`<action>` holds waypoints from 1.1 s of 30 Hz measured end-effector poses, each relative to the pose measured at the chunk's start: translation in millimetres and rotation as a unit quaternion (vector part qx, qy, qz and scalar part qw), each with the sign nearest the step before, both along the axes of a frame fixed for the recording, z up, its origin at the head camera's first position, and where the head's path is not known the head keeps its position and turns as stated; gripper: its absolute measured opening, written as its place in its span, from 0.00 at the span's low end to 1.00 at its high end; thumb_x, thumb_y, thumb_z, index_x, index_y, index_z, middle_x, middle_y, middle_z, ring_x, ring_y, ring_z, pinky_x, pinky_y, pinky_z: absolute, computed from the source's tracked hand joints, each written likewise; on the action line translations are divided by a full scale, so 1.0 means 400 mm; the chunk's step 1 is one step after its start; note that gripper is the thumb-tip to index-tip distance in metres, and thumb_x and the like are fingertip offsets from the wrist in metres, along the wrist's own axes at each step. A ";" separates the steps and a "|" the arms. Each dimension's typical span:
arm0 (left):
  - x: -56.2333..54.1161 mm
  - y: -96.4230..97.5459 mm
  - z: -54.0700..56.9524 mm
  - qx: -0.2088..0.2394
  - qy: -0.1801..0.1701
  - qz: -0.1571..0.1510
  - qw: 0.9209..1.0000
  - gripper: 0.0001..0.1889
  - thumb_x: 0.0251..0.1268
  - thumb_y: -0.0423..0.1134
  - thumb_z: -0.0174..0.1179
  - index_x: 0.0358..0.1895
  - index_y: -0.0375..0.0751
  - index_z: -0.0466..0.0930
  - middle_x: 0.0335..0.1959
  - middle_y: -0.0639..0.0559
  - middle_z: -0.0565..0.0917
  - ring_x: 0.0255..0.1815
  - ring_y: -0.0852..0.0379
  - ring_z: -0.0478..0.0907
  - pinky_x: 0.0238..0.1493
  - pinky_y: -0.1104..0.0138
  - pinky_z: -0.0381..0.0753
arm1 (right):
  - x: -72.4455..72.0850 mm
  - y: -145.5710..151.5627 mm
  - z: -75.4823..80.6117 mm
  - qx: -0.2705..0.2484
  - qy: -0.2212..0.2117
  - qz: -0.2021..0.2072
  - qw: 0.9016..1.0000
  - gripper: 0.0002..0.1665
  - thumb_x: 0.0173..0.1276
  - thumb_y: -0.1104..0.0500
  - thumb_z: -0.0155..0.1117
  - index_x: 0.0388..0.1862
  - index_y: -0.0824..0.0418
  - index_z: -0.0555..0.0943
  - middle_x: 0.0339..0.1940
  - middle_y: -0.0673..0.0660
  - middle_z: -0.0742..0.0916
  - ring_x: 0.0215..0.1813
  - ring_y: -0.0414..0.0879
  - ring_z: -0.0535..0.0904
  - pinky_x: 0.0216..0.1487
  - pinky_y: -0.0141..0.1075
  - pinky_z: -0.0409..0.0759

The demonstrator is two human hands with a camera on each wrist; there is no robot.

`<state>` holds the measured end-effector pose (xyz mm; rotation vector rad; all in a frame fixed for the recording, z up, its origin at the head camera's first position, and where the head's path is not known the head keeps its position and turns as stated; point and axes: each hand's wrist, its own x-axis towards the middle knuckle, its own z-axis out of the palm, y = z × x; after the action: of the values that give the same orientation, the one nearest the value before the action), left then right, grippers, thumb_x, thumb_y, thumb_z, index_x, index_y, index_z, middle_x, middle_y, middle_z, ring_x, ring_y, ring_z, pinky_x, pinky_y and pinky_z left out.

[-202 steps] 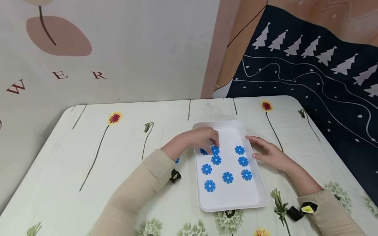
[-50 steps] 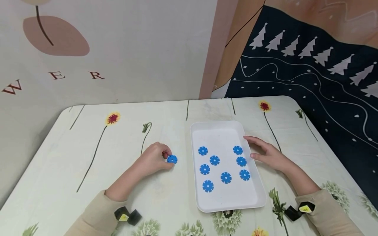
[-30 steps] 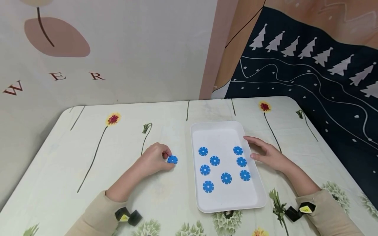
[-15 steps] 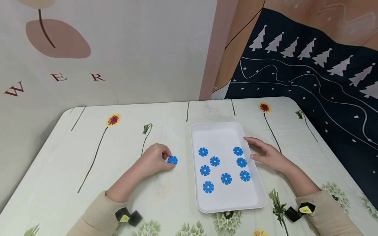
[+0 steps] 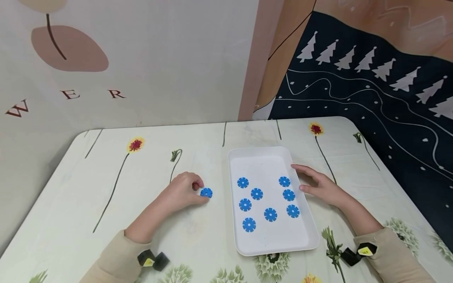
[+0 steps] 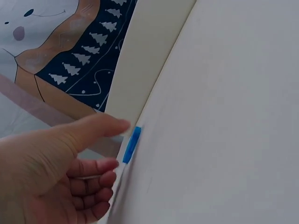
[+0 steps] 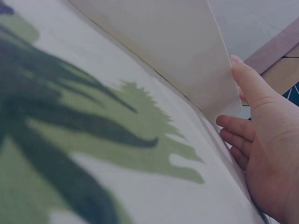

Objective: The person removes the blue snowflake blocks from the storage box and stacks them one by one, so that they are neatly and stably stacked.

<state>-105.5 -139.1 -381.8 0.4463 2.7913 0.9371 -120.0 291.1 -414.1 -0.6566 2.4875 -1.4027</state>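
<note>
The wall [image 5: 177, 59], lettered "W E R", rises behind the table [image 5: 70, 196]. The left hand [image 5: 180, 191], earlier in the tray [image 5: 260, 241], is now past its left edge, fingers apart about a disc [image 5: 207, 191], edge-on in the left wrist view. The tray's other discs [image 5: 274, 216] number eight, formerly nine. The right hand [image 5: 323, 188] lies loose at its right edge.

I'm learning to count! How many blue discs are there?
9 blue discs: in the white tray, three left, two in the middle, three right; one at the left hand. Another may be hidden under that one.
</note>
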 end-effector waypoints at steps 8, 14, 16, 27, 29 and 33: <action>-0.008 0.012 0.067 0.019 0.031 -0.030 0.999 0.18 0.47 0.44 0.75 0.40 0.39 0.82 0.33 0.50 0.79 0.40 0.50 0.72 0.36 0.63 0.75 | 0.001 -0.003 0.002 0.003 0.003 -0.002 1.000 0.35 0.68 0.61 0.63 0.72 0.60 0.64 0.72 0.63 0.64 0.71 0.66 0.56 0.60 0.18 0.56; -0.021 0.053 0.115 0.016 0.045 -0.067 0.997 0.21 0.49 0.46 0.74 0.45 0.40 0.83 0.37 0.49 0.81 0.43 0.48 0.73 0.38 0.63 0.76 | 0.000 -0.003 0.002 0.004 -0.001 -0.003 1.000 0.35 0.68 0.60 0.63 0.72 0.59 0.64 0.72 0.62 0.64 0.71 0.65 0.56 0.60 0.18 0.56; -0.027 0.070 0.128 0.024 0.045 -0.084 0.995 0.21 0.49 0.46 0.74 0.46 0.40 0.83 0.38 0.50 0.81 0.43 0.48 0.74 0.39 0.62 0.75 | 0.000 -0.002 0.001 0.004 -0.003 -0.004 1.000 0.35 0.68 0.60 0.63 0.72 0.59 0.64 0.72 0.61 0.64 0.72 0.64 0.56 0.60 0.18 0.55; -0.065 0.191 0.130 0.023 0.025 -0.220 0.975 0.22 0.51 0.44 0.73 0.50 0.39 0.83 0.44 0.50 0.83 0.48 0.54 0.74 0.49 0.64 0.75 | -0.003 0.001 -0.005 -0.003 -0.002 0.003 1.000 0.35 0.68 0.61 0.62 0.72 0.59 0.64 0.73 0.62 0.64 0.72 0.64 0.56 0.60 0.19 0.56; -0.070 0.212 0.121 0.020 0.012 -0.238 0.971 0.22 0.51 0.43 0.73 0.50 0.39 0.83 0.44 0.50 0.83 0.49 0.54 0.74 0.50 0.65 0.74 | -0.003 0.001 -0.005 -0.002 -0.002 0.002 1.000 0.35 0.68 0.61 0.63 0.72 0.58 0.64 0.73 0.62 0.64 0.72 0.64 0.56 0.60 0.19 0.56; -0.080 0.245 0.100 0.008 -0.003 -0.270 0.963 0.23 0.50 0.43 0.74 0.51 0.41 0.82 0.44 0.51 0.82 0.49 0.55 0.74 0.51 0.69 0.74 | -0.002 0.002 -0.004 0.002 0.000 0.000 1.000 0.35 0.68 0.60 0.63 0.72 0.58 0.64 0.73 0.61 0.64 0.72 0.63 0.56 0.60 0.19 0.56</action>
<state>-137.7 -41.0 -341.8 1.1291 2.4401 0.8196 -120.9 291.7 -415.5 -0.6556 2.4893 -1.3986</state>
